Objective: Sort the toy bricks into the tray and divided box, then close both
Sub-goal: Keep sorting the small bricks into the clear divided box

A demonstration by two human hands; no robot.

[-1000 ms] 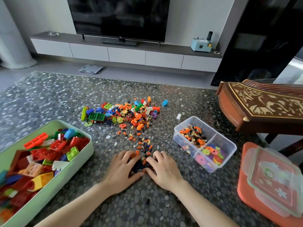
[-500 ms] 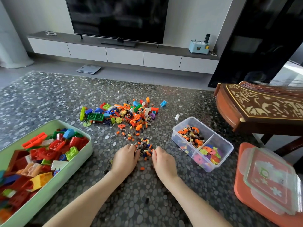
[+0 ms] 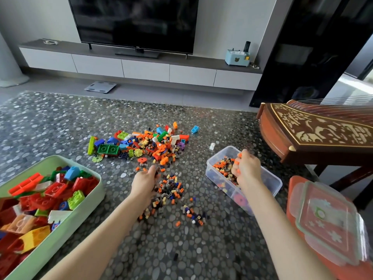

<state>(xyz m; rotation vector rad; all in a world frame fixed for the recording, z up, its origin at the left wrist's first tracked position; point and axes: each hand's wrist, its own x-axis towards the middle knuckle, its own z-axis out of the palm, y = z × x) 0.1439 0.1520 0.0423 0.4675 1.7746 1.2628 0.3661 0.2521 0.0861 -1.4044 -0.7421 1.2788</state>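
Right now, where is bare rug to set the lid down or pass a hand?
Free: the rug strip between the green tray and the left hand, and the near patch between both forearms. Crowded: small bricks scattered from the left hand toward the divided box, and the big pile beyond.

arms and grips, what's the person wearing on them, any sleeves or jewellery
Nothing worn shows. The left forearm and right forearm are bare, no sleeves or cuffs in view. The left grip and right grip are ungloved, with no watch, bracelet or ring visible on the parts that show.
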